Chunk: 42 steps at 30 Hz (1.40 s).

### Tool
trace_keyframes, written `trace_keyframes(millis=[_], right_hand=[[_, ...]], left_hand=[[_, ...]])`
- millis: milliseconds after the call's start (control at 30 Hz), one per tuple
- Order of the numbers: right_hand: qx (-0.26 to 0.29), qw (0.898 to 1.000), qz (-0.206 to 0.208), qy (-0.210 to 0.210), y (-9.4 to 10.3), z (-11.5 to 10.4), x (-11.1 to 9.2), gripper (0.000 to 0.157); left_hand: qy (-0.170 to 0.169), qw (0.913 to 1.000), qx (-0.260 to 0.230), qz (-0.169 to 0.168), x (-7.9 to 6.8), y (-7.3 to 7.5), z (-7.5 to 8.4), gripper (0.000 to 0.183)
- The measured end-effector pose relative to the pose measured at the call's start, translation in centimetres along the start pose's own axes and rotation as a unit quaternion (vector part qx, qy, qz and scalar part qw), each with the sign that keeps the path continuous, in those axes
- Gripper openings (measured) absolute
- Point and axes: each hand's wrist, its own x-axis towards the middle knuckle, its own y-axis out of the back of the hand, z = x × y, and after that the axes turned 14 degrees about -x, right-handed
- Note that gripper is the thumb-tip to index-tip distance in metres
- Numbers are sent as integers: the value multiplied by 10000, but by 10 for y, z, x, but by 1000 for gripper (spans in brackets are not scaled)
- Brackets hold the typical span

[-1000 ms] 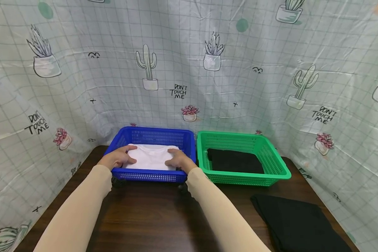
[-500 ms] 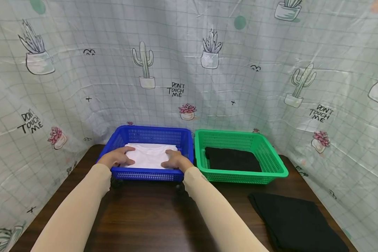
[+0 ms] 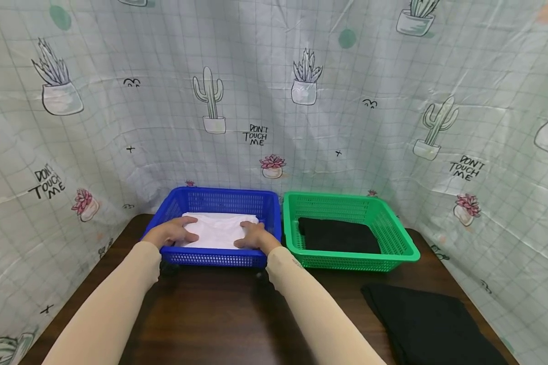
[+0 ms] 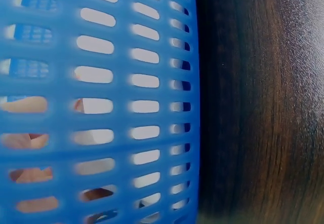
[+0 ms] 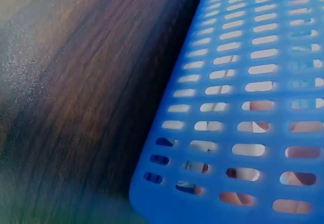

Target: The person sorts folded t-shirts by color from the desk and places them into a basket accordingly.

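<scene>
A folded white shirt [image 3: 216, 230] lies in the blue basket [image 3: 212, 259], with a faint curved neckline near its far edge. My left hand [image 3: 171, 231] reaches over the near left rim and grips the shirt's left side, thumb and forefinger showing on top. At the opposite side my right hand [image 3: 257, 237] holds the cloth's right edge in the same way. The other fingers are mostly hidden. Through the basket's slots, the left wrist view shows bits of white cloth [image 4: 145, 106] and skin; the right wrist view shows the slotted blue wall [image 5: 223, 102] with skin behind it.
To the right stands a green basket [image 3: 353, 260] holding folded black cloth [image 3: 340, 236]. Another folded black cloth [image 3: 431, 324] lies at the front right of the dark wooden table [image 3: 214, 314]. A curtain [image 3: 274, 101] printed with cacti surrounds the table's back and sides.
The view shifts slightly with the head. Both hands stay at the white shirt's sides, the right hand a little nearer the middle of the shirt than before.
</scene>
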Motion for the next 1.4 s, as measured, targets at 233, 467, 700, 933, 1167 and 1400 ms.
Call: trace_keyframes(millis=[233,467,700,933,1167,1400], right_hand=[[-259,9919,1127,526,13,1,-15,55],[-662,9690,1489,1857,61,17,-60,45],[-178,9661,1704,1932,100,66,-129,46],[184,9688,1922,1554,116,145,-197,48],[21,9733,2152,793,109,219,-247,46],[84,9827,1696,736,107,280,-284,45]], left_hand=[[-708,9913,1079,244,-31,-2,21,63],[-1871,9643,1702,783,-63,-12,56,53],[-3092,9421,948,885,-103,-50,92,42],[-3743,9248,100,674,-127,-116,104,33],[-3931,9177,-580,-3,-131,-182,105,38],[-3560,9264,-963,-759,-122,-241,109,45]])
